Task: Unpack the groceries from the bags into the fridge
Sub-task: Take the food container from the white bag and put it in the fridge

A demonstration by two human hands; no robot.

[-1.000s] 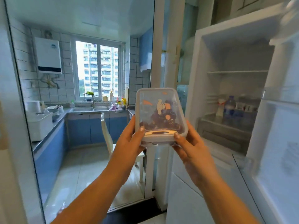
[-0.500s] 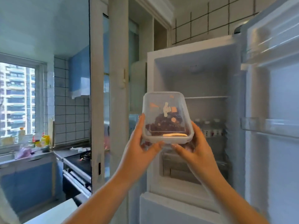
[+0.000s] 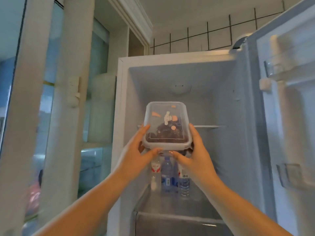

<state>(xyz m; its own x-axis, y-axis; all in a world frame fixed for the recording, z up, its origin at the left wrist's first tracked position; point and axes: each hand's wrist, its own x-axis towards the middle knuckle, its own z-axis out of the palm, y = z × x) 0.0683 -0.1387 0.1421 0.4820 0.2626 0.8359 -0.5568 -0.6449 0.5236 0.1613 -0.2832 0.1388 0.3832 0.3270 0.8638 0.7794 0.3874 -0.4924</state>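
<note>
Here, from the biggest thing down:

- The fridge stands open, its white cavity facing the camera, with tiled wall above it.
- The fridge door is swung out on the right edge of the view, clear bins mounted on its inner side.
- A glass shelf crosses the cavity at about mid-height; the space above it looks bare white.
- The lidded clear plastic container is held up in front of the cavity, at the level of that shelf, its far end tilted upward. Dark contents lie in its lower half; a printed figure shows on the lid.
- The left hand grips the container's left side, fingers curled along the edge and thumb tucked under the near rim.
- The right hand grips the right side the same way, fingers up the wall, thumb under the rim, nearly meeting the other thumb.
- Water bottles stand upright together on a lower shelf, directly below the container, partly hidden by both hands.
</note>
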